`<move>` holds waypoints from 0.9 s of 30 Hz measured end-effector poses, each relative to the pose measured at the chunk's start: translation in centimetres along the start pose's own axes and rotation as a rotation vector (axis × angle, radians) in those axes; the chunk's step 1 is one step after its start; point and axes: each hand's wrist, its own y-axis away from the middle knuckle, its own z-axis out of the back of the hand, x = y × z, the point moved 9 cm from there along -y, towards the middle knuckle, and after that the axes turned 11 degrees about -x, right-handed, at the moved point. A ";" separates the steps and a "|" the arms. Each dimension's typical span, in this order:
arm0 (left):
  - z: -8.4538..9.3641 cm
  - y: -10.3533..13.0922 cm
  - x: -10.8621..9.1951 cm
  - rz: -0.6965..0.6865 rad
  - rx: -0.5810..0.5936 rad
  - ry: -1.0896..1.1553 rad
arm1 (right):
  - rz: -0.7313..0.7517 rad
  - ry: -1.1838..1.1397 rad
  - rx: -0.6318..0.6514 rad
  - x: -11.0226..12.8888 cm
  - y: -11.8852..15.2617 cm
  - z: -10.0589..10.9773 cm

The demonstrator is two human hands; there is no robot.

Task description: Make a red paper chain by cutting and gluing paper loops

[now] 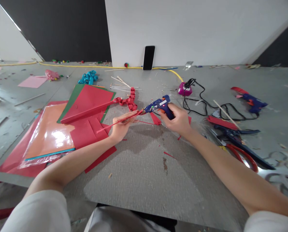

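My left hand (122,126) is closed on a thin red paper strip (107,128), whose free end points to the lower left. In my right hand (177,120) is a blue glue gun (159,103) with an orange trigger, its nozzle at the strip just past my left fingertips. Behind my left hand lies a curled red paper chain (131,100). A folded red paper piece (155,119) rests on the table under the glue gun. Red paper sheets (86,135) are spread beside my left forearm.
A phone (149,58) leans on the wall. A purple socket (185,89) with black cords sits behind my right hand. Another glue gun (252,102), pliers (245,145) and red-handled scissors (243,158) lie right. A teal paper bundle (88,77) is at the back left.
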 end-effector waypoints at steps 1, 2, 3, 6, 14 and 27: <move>0.0 0.0 0.0 0.000 0.000 0.002 | -0.003 0.002 0.004 0.0 0.0 0.0; 0.0 0.0 0.0 0.000 0.000 0.004 | -0.002 0.003 0.007 0.0 -0.1 0.0; 0.0 0.0 0.0 -0.001 -0.001 0.005 | 0.000 0.004 0.010 0.0 -0.1 0.1; 0.1 -0.1 0.1 0.000 -0.011 0.000 | 0.013 -0.007 0.009 0.2 -0.2 0.2; 0.3 -0.3 0.5 0.011 -0.029 0.015 | 0.000 0.001 -0.007 -0.5 -0.3 0.3; 0.9 -0.5 1.1 0.050 -0.090 0.047 | -0.045 0.033 0.036 -2.6 -0.5 -0.1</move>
